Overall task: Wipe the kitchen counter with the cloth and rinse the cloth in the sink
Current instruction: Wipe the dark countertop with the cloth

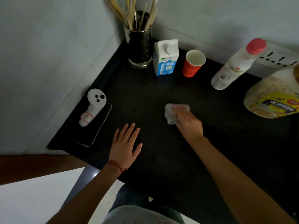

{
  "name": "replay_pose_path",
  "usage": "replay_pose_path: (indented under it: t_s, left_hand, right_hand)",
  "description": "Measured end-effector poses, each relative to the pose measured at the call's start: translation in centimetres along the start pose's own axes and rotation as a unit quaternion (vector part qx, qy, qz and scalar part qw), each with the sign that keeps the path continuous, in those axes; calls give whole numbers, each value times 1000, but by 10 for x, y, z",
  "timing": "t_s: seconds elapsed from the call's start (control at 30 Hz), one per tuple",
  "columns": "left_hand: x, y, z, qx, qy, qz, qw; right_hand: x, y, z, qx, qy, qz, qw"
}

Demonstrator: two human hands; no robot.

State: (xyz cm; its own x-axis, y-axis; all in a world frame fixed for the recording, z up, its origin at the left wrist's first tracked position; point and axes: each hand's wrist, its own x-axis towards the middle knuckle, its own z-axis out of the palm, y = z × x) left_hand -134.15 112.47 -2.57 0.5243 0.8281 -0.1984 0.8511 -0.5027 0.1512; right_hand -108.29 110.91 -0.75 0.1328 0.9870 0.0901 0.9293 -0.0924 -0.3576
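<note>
A small pale crumpled cloth [169,112] lies on the black kitchen counter [145,97], near its middle. My right hand [188,125] presses down on the cloth's near right part, fingers bent over it; hand and cloth look motion-blurred. My left hand [125,144] rests flat on the counter to the left, fingers spread, holding nothing. A red thread bracelet circles the left wrist. No sink is in view.
Along the back stand a metal holder of chopsticks [140,44], a blue-white carton [165,58], a red paper cup [193,63], a white bottle with a red cap [234,65] and a large oat jar [273,97]. A white controller [92,105] lies on a phone [95,131] at left.
</note>
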Motion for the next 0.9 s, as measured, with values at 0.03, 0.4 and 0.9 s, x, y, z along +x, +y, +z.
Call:
replay_pose_path:
  t_s: [0.03, 0.4, 0.9]
  left_hand:
    - [0, 0, 1, -3, 0, 1, 1000]
    - [1, -2, 4, -9, 0, -2, 1000]
    - [1, -1, 5, 21, 19, 3, 1000]
  right_hand:
    - [16, -2, -1, 11, 6, 67, 998]
    - [35, -25, 9, 42, -12, 101, 994]
    - [-16, -50, 22, 17, -7, -59, 998]
